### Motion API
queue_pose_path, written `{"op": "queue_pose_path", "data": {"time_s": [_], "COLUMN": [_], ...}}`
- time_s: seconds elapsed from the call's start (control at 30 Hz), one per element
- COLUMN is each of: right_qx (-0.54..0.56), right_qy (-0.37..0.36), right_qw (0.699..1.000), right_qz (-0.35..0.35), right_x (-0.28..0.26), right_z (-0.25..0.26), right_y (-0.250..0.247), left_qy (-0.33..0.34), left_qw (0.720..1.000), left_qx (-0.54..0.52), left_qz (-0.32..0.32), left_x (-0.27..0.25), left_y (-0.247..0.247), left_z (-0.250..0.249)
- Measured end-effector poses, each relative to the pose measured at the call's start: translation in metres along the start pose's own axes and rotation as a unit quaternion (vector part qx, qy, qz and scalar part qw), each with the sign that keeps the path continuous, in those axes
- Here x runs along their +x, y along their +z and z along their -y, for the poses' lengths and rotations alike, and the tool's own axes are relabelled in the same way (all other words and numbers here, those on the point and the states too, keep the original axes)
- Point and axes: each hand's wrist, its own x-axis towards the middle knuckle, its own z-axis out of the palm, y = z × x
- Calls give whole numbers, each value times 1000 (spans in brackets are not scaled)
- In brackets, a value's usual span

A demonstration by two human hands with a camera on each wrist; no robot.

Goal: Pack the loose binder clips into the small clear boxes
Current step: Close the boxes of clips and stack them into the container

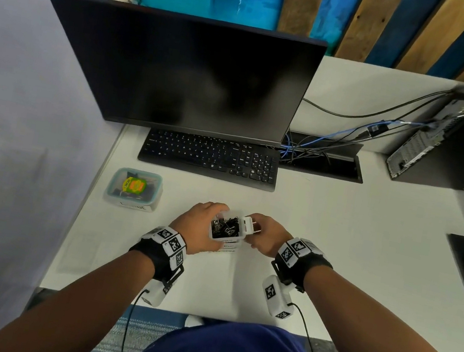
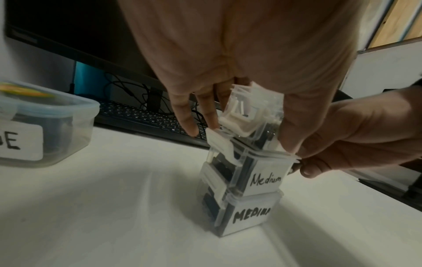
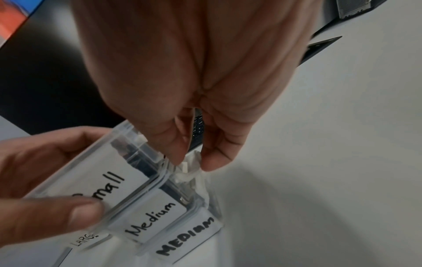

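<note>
On the white desk [image 1: 319, 253], in front of the black keyboard [image 1: 209, 156], stands a stack of small clear boxes. The top box [image 1: 226, 226] is see-through plastic with a white paper label handwritten "Small" and is full of black binder clips [image 1: 225, 226] with silvery wire handles. Under it sits the middle box [image 2: 262, 178], labelled "Medium" in thin script, and below that the bottom box [image 2: 248, 216], labelled "MEDIUM" in thick capitals; dark clips show through the walls of both. In the right wrist view a fourth label reading "LARGE" shows beside the stack, but what it belongs to cannot be told.

The left hand [image 1: 200, 226] grips the top box, fingers behind it and thumb on the labelled front, holding it tilted. The right hand [image 1: 267, 234] pinches a white latch flap [image 3: 189, 169] at the right edge of the stack between thumb and fingertip; which box the flap belongs to is unclear.

Left of the stack and nearer the keyboard sits a larger lidded container [image 1: 134, 188] with a yellow-green item inside
</note>
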Motion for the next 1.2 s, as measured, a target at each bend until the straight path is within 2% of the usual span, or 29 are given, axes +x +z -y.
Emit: {"op": "queue_pose_path", "data": {"time_s": [0.17, 0.33, 0.73, 0.87, 1.03, 1.2], "right_qx": [-54, -76, 46, 41, 54, 66], "right_qy": [-15, -20, -41, -49, -31, -24], "right_qw": [998, 997, 997, 997, 997, 997], "right_qz": [-14, -29, -45, -46, -46, -41], "right_x": [1, 0, -7, -9, -7, -6], "right_z": [2, 4, -12, -13, -14, -13], "right_y": [1, 4, 3, 3, 4, 4], "left_qy": [4, -14, -13, -11, -28, -31], "left_qw": [998, 999, 998, 996, 993, 990], "left_qx": [68, 47, 67, 79, 118, 135], "left_qz": [-15, -1, 8, 28, 7, 24], "left_x": [-1, -1, 0, 1, -1, 3], "left_y": [-2, -4, -3, 1, 6, 3], "left_z": [-7, -12, -21, -27, -29, -31]}}
